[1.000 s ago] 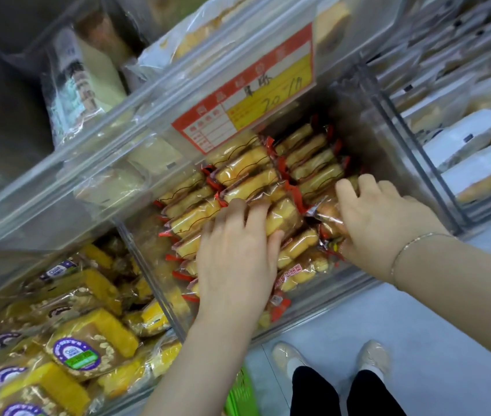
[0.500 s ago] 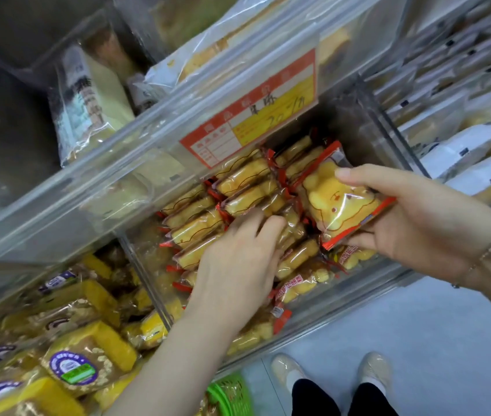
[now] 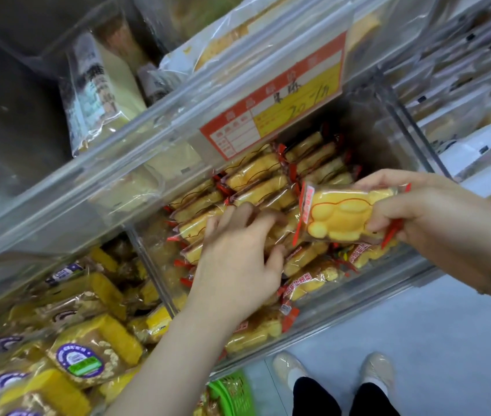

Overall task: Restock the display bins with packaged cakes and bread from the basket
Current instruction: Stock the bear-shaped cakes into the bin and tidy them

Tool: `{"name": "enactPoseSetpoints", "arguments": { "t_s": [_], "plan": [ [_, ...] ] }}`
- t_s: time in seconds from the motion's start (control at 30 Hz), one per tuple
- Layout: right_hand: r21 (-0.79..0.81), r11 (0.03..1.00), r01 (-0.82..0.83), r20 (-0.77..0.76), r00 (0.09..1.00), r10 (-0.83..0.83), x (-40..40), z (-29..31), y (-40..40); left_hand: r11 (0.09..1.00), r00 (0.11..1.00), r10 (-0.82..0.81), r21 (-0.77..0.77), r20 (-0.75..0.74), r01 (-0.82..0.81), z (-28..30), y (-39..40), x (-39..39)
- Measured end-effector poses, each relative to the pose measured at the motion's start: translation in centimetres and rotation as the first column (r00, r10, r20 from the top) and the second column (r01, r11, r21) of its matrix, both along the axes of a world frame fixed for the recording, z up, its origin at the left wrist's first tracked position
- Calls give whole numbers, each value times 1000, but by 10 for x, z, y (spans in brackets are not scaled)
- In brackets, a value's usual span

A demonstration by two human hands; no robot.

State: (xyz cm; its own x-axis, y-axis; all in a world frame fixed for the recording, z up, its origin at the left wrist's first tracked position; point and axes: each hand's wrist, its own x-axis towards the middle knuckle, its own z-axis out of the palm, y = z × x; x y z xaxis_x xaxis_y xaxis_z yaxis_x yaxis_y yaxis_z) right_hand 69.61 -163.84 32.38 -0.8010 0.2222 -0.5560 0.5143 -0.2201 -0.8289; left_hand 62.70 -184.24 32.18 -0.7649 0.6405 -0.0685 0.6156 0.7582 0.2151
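A clear plastic display bin [image 3: 388, 283] holds several rows of yellow bear-shaped cakes in red-edged wrappers [image 3: 256, 172]. My right hand [image 3: 424, 214] grips one such packaged cake [image 3: 340, 214] flat above the bin's right side. My left hand [image 3: 238, 259] presses down on the packed cakes in the bin's middle, fingers spread against the wrappers. A green basket [image 3: 232, 391] shows at the bottom edge, mostly hidden by my left forearm.
A neighbouring bin at lower left holds yellow cake slices with purple labels [image 3: 82, 355]. An upper clear bin with a red and yellow price tag [image 3: 274, 106] overhangs the cakes. White-wrapped packs [image 3: 484, 145] fill bins at right. My feet [image 3: 328, 373] stand on grey floor.
My right hand has lifted one cake out of the pile and turned it flat, drifting slightly right. My left hand has stayed pressed on the packed cakes.
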Motion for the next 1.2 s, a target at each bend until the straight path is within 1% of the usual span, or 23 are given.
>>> {"name": "enactPoseSetpoints", "arguments": {
  "t_s": [0.1,0.17,0.23,0.27,0.37,0.4,0.43,0.5,0.53,0.6,0.63,0.7,0.77,0.8,0.83,0.87,0.93,0.97,1.0,1.03,1.1,1.13,1.2],
  "plan": [
    [-131,989,70,1,997,-71,-2,-1,-5,973,958,151,137,244,-188,16,-3,1],
    [-306,946,110,-12,993,-119,-1,-1,-8,898,879,237,251,413,-360,29,-4,4],
    [-480,869,117,-7,991,-137,1,-2,-12,788,732,260,300,630,-538,37,-3,10],
    [-527,842,112,-4,991,-134,2,-2,-15,750,640,256,268,725,-604,39,-3,14],
    [-551,830,88,6,995,-102,1,-3,-26,700,384,180,156,906,-697,35,2,24],
    [-548,833,72,5,997,-82,1,-3,-31,679,335,131,162,933,-716,33,5,26],
    [-537,842,50,4,998,-56,2,-4,-35,651,318,89,187,944,-736,32,7,27],
    [-467,884,-10,13,1000,18,2,-3,-39,591,346,59,247,936,-768,28,11,26],
    [-387,920,-61,27,997,77,2,-2,-39,574,361,60,264,931,-775,27,11,25],
    [-101,969,-224,99,967,234,-1,3,-35,582,376,55,276,925,-765,24,10,21],
    [30,965,-259,138,958,252,-3,7,-32,594,380,58,274,923,-756,24,10,19],
    [164,975,-150,116,984,132,-10,13,-24,605,377,71,260,924,-753,23,7,13],
    [89,995,41,68,997,-47,-20,21,-16,601,339,69,232,938,-765,24,1,8],
    [27,998,60,70,996,-62,-23,25,-13,616,327,69,218,942,-757,24,-2,5],
    [-9,1000,-1,63,998,1,-23,27,-11,653,333,62,214,941,-726,26,-4,3],
    [-13,991,-130,45,990,130,-22,28,-9,696,356,44,227,934,-681,29,-6,2],
    [33,922,-385,19,923,384,-19,29,-9,762,408,-5,267,913,-589,34,-8,2],
    [52,898,-437,23,899,437,-16,29,-10,797,453,-2,275,891,-537,35,-7,3],
    [88,885,-458,45,889,456,-14,25,-9,843,543,34,268,839,-466,36,-8,4],
    [164,867,-470,83,882,463,-12,19,-8,892,665,86,240,741,-383,35,-7,6],
    [387,761,-521,202,853,481,-10,9,-11,967,888,121,149,443,-206,33,-6,12],
    [460,706,-538,255,842,476,-8,3,-14,987,944,86,101,318,-124,31,-4,14],
    [534,643,-549,311,835,454,-6,-9,-24,1000,992,-21,11,125,20,24,-2,18]
  ]
}}
